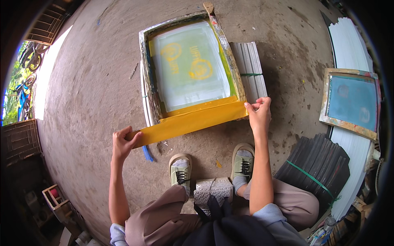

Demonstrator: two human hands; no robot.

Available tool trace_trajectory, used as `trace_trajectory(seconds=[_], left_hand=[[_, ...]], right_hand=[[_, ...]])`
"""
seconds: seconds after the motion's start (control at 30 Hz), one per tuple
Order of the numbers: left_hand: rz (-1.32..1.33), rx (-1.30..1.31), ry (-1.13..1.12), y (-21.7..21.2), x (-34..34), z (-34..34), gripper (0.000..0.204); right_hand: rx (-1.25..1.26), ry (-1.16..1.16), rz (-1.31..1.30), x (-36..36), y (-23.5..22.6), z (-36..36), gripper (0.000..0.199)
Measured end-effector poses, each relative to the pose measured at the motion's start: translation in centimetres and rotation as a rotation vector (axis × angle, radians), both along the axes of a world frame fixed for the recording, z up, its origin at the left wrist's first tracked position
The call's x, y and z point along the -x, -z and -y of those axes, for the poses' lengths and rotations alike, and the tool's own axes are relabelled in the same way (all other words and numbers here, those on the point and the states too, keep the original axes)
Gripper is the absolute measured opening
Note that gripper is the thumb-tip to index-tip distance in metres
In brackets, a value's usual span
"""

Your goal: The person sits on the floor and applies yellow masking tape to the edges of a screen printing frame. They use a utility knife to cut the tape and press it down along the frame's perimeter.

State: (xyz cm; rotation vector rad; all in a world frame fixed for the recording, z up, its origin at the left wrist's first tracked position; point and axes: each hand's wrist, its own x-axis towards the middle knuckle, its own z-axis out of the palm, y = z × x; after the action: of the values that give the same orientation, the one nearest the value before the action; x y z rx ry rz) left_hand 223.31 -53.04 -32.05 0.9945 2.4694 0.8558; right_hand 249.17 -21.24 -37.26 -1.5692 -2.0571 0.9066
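Observation:
A wide strip of yellow-brown tape (191, 125) stretches between my two hands along the near side of a screen printing frame (149, 88). My left hand (125, 142) pinches the strip's left end, out past the frame's near left corner. At the near right corner, my right hand (259, 112) grips the other end between thumb and fingers. Pale mesh (193, 61) with yellow circular designs fills the wooden frame. Along the mesh's near edge lies another yellow band (201, 107). Whether the strip touches the frame's near bar is hard to tell.
Beside the frame lies a strapped stack of grey-white strips (250, 67). To the right are a smaller blue screen frame (353, 102) and a bundle of black strips (316, 168) tied with green strap. A wrapped block (212, 190) sits between my shoes. Blue scrap (147, 153) lies on the concrete.

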Motion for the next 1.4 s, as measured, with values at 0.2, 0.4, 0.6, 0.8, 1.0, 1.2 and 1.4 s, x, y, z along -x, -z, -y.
trace_trajectory(seconds=[0.2, 0.4, 0.6, 0.8, 1.0, 1.2, 1.4], left_hand=[[-0.015, 0.024, 0.008, -0.6, -0.1, -0.2, 0.049], [0.005, 0.006, 0.033, -0.7, -0.2, -0.4, 0.048], [0.0, 0.031, 0.024, -0.9, -0.4, -0.3, 0.048], [0.066, 0.047, 0.018, -0.6, -0.5, -0.3, 0.047], [0.141, -0.053, 0.011, 0.9, -0.4, 1.6, 0.05], [0.02, -0.048, 0.042, 1.1, 1.2, 0.6, 0.048], [0.014, 0.017, 0.076, 1.7, 1.8, -0.3, 0.042]], right_hand=[[-0.048, 0.006, 0.093, 0.6, -1.0, 0.6, 0.038], [-0.052, 0.019, 0.026, 0.0, 0.1, 0.5, 0.038], [0.033, -0.009, 0.07, 0.1, -0.1, 0.3, 0.035], [0.07, -0.047, 0.164, -0.5, 0.7, -1.0, 0.036], [0.08, -0.055, 0.127, -1.2, 1.7, -1.7, 0.037], [0.095, -0.064, 0.04, -1.7, 2.8, -2.3, 0.037], [0.097, -0.064, -0.01, -2.6, 4.2, -3.4, 0.037]])
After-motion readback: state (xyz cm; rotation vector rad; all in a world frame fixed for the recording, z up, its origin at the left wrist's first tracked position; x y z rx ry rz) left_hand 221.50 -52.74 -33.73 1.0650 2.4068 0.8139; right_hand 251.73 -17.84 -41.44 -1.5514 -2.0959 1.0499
